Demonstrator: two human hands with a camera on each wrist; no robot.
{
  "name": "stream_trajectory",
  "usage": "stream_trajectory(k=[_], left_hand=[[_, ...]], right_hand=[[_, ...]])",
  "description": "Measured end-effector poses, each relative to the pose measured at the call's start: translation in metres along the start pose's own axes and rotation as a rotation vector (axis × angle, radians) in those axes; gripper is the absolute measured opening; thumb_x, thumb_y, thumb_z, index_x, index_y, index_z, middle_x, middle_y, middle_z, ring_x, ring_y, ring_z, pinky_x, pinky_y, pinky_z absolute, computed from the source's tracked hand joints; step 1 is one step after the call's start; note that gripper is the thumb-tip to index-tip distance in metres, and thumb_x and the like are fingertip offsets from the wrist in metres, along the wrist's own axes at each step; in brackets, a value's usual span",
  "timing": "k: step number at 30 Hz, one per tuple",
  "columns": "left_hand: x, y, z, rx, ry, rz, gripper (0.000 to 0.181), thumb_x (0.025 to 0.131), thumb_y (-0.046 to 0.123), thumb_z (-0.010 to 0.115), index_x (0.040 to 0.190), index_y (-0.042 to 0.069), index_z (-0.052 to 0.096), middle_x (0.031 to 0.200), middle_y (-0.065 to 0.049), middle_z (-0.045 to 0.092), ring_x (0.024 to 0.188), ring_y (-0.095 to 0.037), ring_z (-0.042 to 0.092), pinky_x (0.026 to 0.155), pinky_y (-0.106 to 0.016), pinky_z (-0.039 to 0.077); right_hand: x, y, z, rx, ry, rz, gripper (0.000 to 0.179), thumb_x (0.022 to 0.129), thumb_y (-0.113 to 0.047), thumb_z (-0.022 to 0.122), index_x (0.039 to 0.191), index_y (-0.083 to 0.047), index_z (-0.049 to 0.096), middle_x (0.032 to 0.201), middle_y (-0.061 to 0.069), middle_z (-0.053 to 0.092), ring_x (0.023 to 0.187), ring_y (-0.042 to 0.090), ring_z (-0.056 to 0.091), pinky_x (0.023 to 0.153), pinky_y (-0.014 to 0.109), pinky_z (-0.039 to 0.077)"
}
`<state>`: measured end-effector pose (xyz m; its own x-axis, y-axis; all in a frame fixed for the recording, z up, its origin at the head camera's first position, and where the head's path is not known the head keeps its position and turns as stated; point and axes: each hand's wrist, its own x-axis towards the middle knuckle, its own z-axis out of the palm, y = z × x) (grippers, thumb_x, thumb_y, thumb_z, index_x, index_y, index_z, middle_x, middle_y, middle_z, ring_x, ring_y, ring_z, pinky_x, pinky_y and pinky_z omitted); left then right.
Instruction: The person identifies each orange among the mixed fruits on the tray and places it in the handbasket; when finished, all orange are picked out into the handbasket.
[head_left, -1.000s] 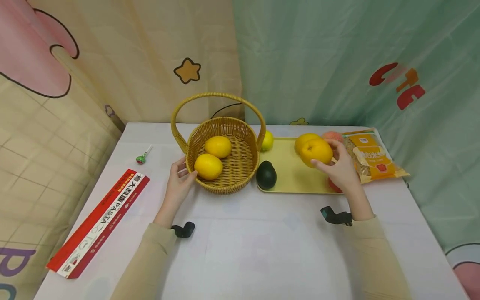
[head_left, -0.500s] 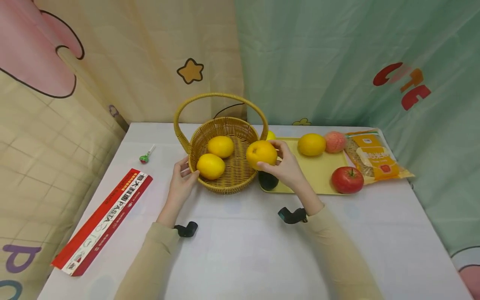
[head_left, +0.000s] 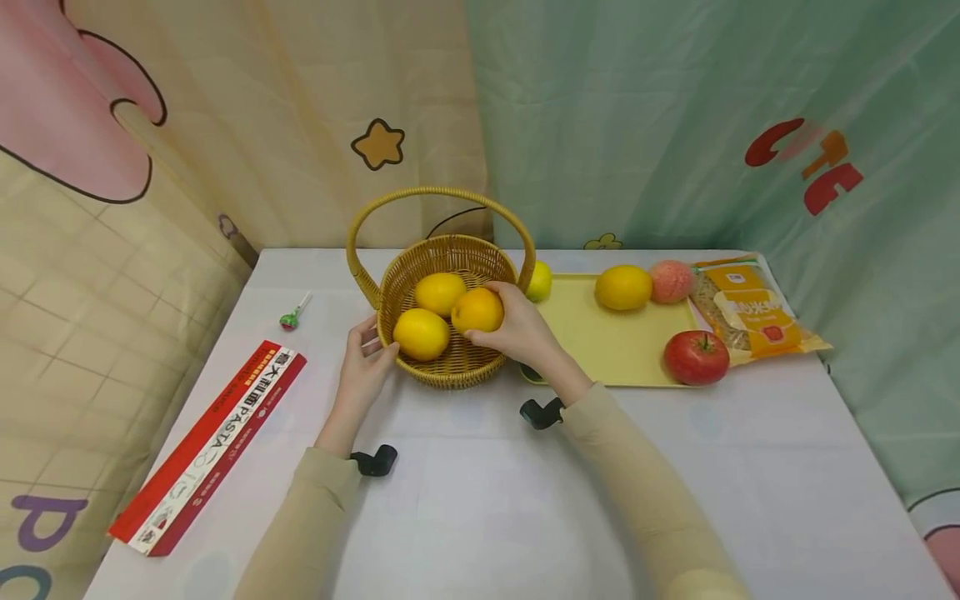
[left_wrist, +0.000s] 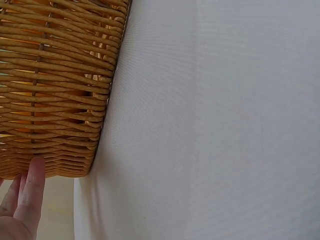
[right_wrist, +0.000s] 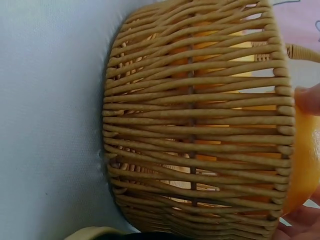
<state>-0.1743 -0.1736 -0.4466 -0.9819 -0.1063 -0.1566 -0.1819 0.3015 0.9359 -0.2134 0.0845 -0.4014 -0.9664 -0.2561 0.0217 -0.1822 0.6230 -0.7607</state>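
Two yellow lemons (head_left: 440, 294) lie in a round wicker basket (head_left: 450, 379) with a tall arched handle. My right hand (head_left: 521, 327) holds an orange (head_left: 477, 311) inside the basket, close to the lemons. In the right wrist view the orange (right_wrist: 304, 160) shows above the rim between thumb and fingers. My left hand (head_left: 363, 367) holds the basket's left side, its thumb at the rim and fingers against the outer wall. The left wrist view shows those fingers (left_wrist: 31, 192) touching the weave. Whether the orange touches the basket floor is hidden.
Right of the basket, a yellow tray (head_left: 607, 350) bears a lemon (head_left: 623, 288), a pink peach (head_left: 671, 282) and a red tomato (head_left: 696, 358). A yellow-green fruit (head_left: 540, 282) sits behind. A grain bag (head_left: 750, 312), pasta box (head_left: 210, 446) and lollipop (head_left: 291, 317) lie around.
My right hand has carried the orange leftward from above the tray into the basket. The left hand stays at the basket's side. The avocado is now mostly hidden by the right hand.
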Motion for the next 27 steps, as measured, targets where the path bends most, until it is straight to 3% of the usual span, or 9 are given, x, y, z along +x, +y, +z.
stream_trajectory(k=[16,27], left_hand=[[-0.001,0.003,0.001,-0.007,0.011,-0.019,0.064,0.098,0.018,0.058,0.154,0.017,0.026,0.148,-0.016,0.037,0.132,-0.030,0.044,0.104,-0.046,0.048],[-0.003,0.004,0.002,-0.002,0.015,0.025,0.062,0.099,0.016,0.057,0.154,0.014,0.026,0.147,-0.019,0.037,0.131,-0.032,0.044,0.105,-0.047,0.047]], right_hand=[[0.023,0.005,0.014,-0.280,-0.026,-0.054,0.083,0.079,-0.036,0.079,0.144,-0.002,0.041,0.141,0.017,0.049,0.126,0.032,0.052,0.109,0.044,0.043],[0.036,0.004,0.021,-0.414,-0.045,-0.039,0.085,0.083,-0.042,0.077,0.145,0.003,0.040,0.140,0.023,0.050,0.123,0.037,0.055,0.104,0.047,0.048]])
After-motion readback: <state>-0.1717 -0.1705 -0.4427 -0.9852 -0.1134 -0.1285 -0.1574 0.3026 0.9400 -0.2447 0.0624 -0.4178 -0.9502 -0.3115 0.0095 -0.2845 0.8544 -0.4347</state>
